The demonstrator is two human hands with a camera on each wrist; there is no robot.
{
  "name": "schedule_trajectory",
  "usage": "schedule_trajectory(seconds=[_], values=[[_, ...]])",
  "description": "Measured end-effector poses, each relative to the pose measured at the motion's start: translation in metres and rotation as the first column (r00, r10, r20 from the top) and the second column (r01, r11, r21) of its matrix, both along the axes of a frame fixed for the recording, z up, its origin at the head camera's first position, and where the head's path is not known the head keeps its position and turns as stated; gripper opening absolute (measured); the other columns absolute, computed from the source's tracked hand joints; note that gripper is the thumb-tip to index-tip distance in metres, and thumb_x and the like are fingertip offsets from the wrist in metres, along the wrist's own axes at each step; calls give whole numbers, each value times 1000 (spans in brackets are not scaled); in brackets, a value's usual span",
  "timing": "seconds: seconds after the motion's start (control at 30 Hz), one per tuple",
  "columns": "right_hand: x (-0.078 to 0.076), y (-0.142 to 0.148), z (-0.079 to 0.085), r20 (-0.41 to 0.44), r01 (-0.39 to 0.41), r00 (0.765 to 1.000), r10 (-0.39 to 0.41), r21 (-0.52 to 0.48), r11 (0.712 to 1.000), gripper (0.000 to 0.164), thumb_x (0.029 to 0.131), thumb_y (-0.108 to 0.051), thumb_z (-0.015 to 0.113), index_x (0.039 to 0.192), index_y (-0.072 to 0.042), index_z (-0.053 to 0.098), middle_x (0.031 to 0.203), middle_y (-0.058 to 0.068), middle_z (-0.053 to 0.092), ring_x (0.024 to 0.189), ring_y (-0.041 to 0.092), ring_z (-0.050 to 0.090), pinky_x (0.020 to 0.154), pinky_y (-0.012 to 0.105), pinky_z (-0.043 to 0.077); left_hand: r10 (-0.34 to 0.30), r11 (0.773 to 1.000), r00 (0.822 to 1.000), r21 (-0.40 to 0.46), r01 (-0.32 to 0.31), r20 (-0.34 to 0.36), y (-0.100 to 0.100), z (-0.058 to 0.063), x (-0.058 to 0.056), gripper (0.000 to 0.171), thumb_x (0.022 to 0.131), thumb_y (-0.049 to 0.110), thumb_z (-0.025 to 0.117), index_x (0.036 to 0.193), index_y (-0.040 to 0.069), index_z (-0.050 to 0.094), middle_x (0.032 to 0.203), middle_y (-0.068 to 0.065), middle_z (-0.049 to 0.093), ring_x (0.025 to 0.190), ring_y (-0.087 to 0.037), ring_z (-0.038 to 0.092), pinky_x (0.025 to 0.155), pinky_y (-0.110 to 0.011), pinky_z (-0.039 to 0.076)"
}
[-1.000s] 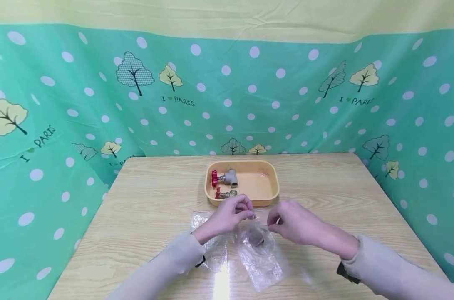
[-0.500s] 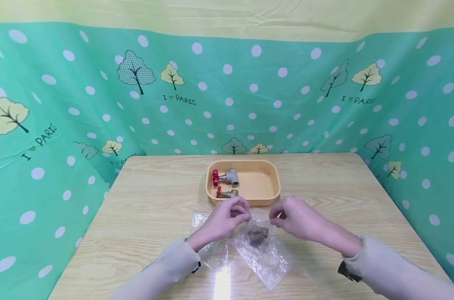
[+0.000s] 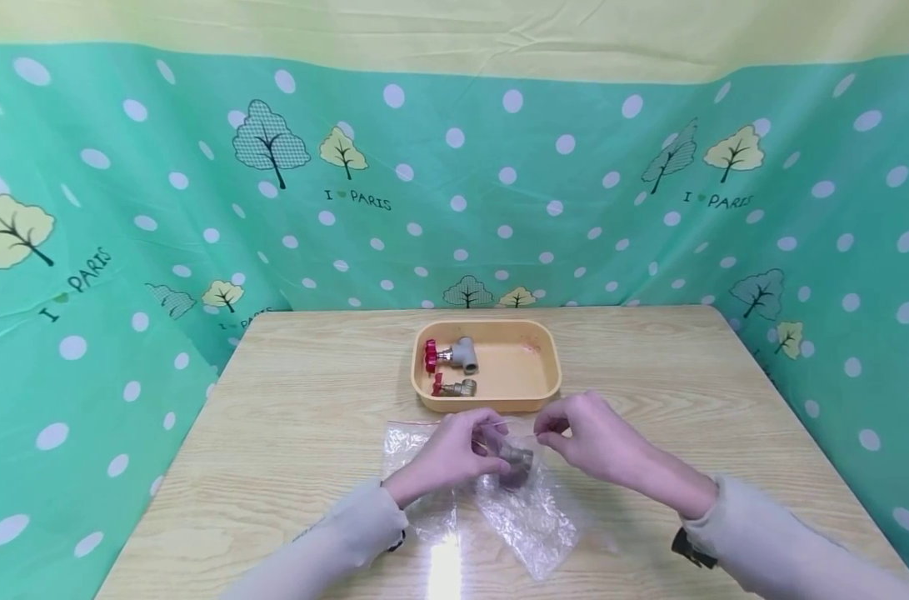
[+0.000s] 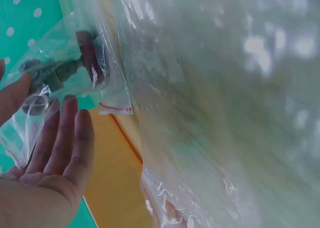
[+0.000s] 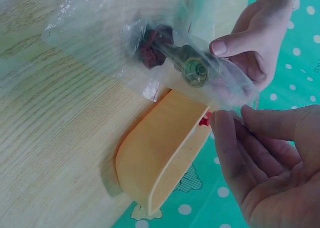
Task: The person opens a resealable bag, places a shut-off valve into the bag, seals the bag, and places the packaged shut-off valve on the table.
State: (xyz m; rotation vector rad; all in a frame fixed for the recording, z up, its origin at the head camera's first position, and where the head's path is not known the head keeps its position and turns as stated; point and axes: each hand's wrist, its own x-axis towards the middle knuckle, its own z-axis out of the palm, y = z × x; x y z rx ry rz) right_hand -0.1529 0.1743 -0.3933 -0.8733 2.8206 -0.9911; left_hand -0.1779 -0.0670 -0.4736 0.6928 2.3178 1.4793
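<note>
Now left hand (image 3: 452,448) is switching from bag (image 3: 527,529) to pinching valve (image 5: 192,66) inside — likely steadying it; right hand (image 3: 598,440) is still pinching bag.

dotted green cloth (image 3: 454,179), seemingly maroon handwheel (image 5: 154,46)

A green, white-dotted curtain (image 3: 424,150) printed with trees hangs behind the wood-grained table (image 3: 304,375).
</note>
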Motion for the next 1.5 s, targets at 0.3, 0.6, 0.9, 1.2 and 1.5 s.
schedule_trajectory(seconds=[0.3, 0.6, 0.9, 1.2, 1.5], values=[[1, 1, 5, -7, 30, 1000, -31, -65, 997, 14, 88, 7, 77, 93, -6, 79, 89, -3, 77, 84, 14, 74, 75, 31, 62, 37, 999, 996, 17, -35, -79, 2, 8, 7, 41, 82, 10, 90, 117, 10, 69, 96, 7, 73, 83, -9, 70, 76, -27, 60], [-2, 4, -2, 47, 60, 997, -56, -84, 995, 16, 89, 8, 76, 99, -5, 78, 93, 3, 77, 86, 14, 72, 75, 28, 61, 15, 1000, 996, -9, -16, -93, -3, 14, 2, 46, 82, 5, 89, 122, 13, 68, 98, 9, 73, 87, -8, 70, 80, -27, 60], [-2, 4, -7, 72, 70, 995, -63, -111, 991, 24, 90, 7, 75, 112, -1, 74, 93, 6, 76, 86, 13, 71, 75, 26, 61, 22, 999, 988, -21, -26, -150, -10, 26, -2, 26, 88, -3, 81, 110, 9, 72, 94, 3, 74, 84, -9, 70, 80, -26, 60], [-1, 6, -14, 81, 64, 995, -55, -120, 991, 19, 89, 9, 75, 103, -4, 77, 94, 5, 76, 85, 15, 71, 72, 23, 60, 23, 1000, 991, -8, -24, -129, -11, 26, -1, 29, 88, -1, 82, 112, 9, 71, 94, 5, 72, 85, -11, 70, 78, -26, 60], [-1, 3, -17, 78, 45, 996, -37, -101, 994, 15, 90, 3, 77, 102, -6, 77, 93, -1, 75, 85, 13, 71, 74, 25, 60, -100, 981, 988, -180, 78, -117, -13, 15, -8, 39, 81, 20, 93, 114, 11, 75, 94, 10, 69, 79, -6, 65, 72, -24, 58]])
